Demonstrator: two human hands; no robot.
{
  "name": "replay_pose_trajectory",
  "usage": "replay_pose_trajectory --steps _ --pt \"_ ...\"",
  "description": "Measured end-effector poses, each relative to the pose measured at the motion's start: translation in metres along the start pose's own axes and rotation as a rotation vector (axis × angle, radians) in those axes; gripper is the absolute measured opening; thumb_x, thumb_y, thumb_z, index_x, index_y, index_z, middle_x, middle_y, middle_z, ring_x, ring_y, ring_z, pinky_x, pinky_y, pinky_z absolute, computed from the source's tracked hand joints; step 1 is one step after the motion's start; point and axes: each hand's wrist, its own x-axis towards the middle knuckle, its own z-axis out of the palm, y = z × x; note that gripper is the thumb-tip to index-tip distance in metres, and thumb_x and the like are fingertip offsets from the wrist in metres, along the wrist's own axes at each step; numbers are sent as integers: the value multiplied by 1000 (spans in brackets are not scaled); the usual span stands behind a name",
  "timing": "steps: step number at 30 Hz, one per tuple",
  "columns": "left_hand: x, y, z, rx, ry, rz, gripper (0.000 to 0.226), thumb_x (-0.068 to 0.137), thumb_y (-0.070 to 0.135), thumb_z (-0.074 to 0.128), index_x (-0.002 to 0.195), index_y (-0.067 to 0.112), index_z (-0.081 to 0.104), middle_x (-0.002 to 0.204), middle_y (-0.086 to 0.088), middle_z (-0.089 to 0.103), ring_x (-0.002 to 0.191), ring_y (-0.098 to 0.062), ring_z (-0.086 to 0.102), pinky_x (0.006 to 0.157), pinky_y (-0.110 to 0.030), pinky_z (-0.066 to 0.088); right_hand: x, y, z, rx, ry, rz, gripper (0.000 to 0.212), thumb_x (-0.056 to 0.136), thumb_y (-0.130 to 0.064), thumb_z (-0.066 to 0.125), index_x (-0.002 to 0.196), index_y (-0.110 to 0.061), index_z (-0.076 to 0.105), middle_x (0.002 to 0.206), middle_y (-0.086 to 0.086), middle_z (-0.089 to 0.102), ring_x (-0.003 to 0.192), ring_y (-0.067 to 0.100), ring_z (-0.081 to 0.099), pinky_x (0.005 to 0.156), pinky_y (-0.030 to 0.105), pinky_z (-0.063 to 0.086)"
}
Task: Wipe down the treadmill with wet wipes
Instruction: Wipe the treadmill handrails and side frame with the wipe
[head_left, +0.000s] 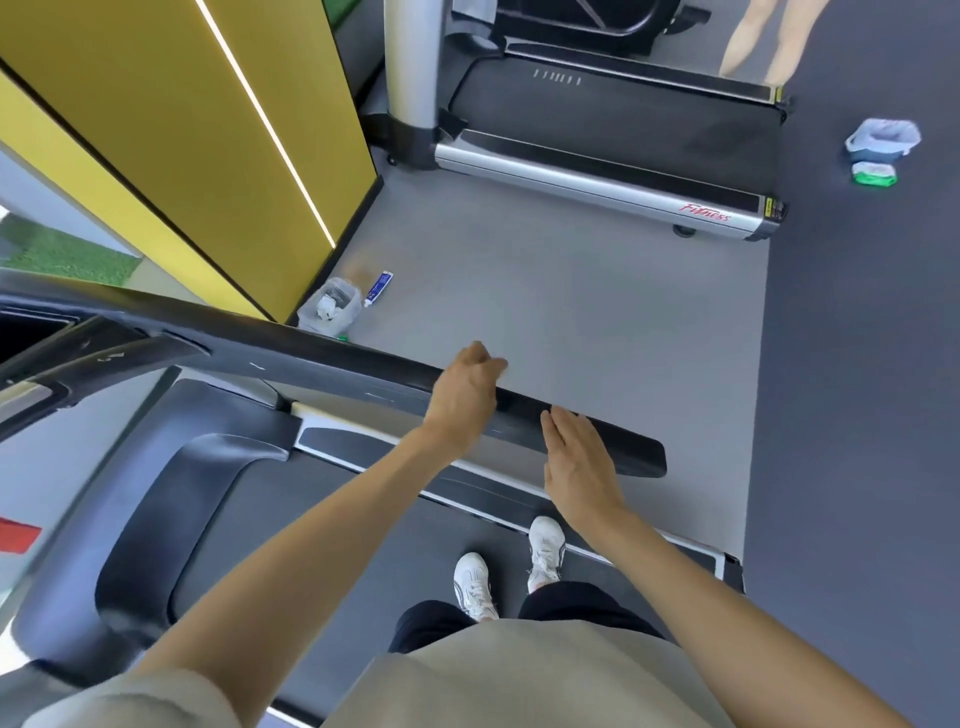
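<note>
Left grip (465, 400) wraps the handrail (322, 356), whose free end points right.

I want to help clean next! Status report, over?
Left hand curled over handrail. Right hand flat on it, fingers straight. No wipe visible in either hand. Nothing blocking handrail.

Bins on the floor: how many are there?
2. A clear bin sits by the yellow wall; a blue bin stands on the dark floor at right, beside a green pack. More may be hidden.
</note>
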Motion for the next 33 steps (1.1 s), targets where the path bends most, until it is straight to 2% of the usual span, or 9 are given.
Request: replay_pose_trajectory --steps 2,5,12,15,18,21,28,31,33 --pt "5 -19 -9 106 98 -168 33 86 -14 48 112 0 63 108 -17 54 92 -32 54 64 -33 43 -6 3 2 5 0 8 69 51 2 83 116 9 61 117 20 61 107 34 62 98 47 46" --pt "0 -13 1 236 25 -265 24 90 -5 51 111 3 60 115 -12 48 102 -25 49 72 -27 43 -18 6 1 -11 31 43 67 55 6 80 119 10 58 122 24 58 113 37 59 103 50 38" --pt "-2 53 37 -61 -170 81 34 90 -8 46 116 5 64 116 -13 52 99 -31 56 74 -30 44 -42 29 -3 -59 85 230 62 60 11 68 120 10 55 122 26 56 113 39 55 106 49 36" --pt "8 32 17 -85 -27 34 38 86 -15 45 114 2 65 109 -17 53 93 -35 56 69 -40 48 -48 41 -4 -56 91 265 59 60 13 66 118 10 56 119 24 57 111 38 56 107 44 30" --pt "18 -5 -6 44 97 -148 38 89 -14 43 120 -2 61 113 -18 53 101 -32 53 74 -37 49 -48 51 0 -83 92 230 57 56 12 71 112 9 61 114 22 61 108 37 59 106 47 35" --pt "12 -8 2 154 63 -277 28 92 -6 47 117 -1 60 115 -16 50 103 -29 51 78 -33 47 -48 58 6 -42 83 191 57 56 12 73 112 8 63 111 19 64 105 33 62 103 49 40" --pt "-14 79 65 9 7 -141 37 87 -11 44 118 3 59 116 -13 49 105 -28 48 73 -27 40 -54 77 11 39 80 76 58 61 11 68 119 7 60 118 20 62 110 32 61 106 53 37" --pt "-14 102 71 -152 -116 56 32 86 -13 47 105 1 68 101 -18 55 87 -36 57 72 -40 49 -56 88 9 65 79 5 61 60 9 69 120 7 60 119 20 62 111 31 61 107 55 34" --pt "-4 92 59 -181 17 -45 30 83 -16 48 97 -1 70 95 -19 55 76 -36 57 64 -39 49 -56 94 7 80 69 -38 63 58 7 72 120 5 61 120 19 62 107 30 63 106 54 36"
